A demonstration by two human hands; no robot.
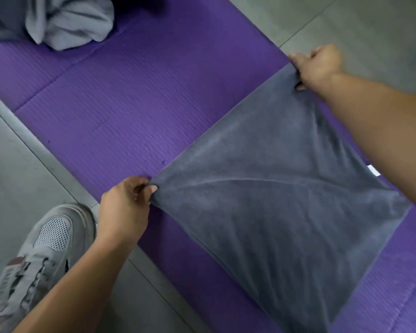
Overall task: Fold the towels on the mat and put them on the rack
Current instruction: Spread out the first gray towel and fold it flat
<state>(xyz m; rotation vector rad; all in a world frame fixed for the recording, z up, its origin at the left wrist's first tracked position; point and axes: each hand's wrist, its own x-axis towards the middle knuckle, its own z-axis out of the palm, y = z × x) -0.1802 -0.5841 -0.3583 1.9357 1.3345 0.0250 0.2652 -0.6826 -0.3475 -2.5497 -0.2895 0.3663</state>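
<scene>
Head view, and starting at the fingers (142, 182): the ones on the left hand (123, 210) are pinched tight on one corner of the dark grey towel (286, 207), thumb clamped on top. The right hand (320, 64) has its fingers curled round the far corner the same way. That top edge is pulled taut between the two hands, with tension creases fanning out from both corners. The rest of the towel lies on the purple mat (142, 104), and a little white tag (373, 169) pokes out at its side just beside the right forearm. Further out, a crumpled light grey towel (70, 22) sits at the top end of the mat, well apart from this one and not folded yet. A shoe (41, 248) is planted on the tiled floor (370, 25) right by the mat's edge. No rack in sight. My read is we're mid-fold on the dark one, straightening the edge. The next move needs both corners carried over together to meet the opposite edge, kept level so it doesn't skew, then laid down and smoothed flat.
</scene>
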